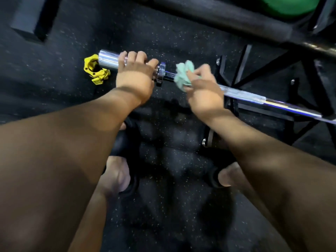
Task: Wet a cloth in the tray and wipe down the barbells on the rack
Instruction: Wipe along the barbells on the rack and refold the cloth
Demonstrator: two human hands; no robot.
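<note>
Wiping looks underway: the left hand (135, 73) grips the barbell (245, 96) by its sleeve while the right hand (203, 88) clutches the cloth (183, 75) against the shaft beside the collar, most of the shaft seemingly left to wipe.

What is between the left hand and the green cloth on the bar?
In the head view, the barbell's chrome collar lies between the left hand and the cloth.

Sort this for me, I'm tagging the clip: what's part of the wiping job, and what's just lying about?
Part of the job:
barbell, left hand gripping its sleeve
green cloth, bunched in the right hand against the bar

Lying about:
yellow collar clamp on the floor
green ball, top right
black block, top left
</note>
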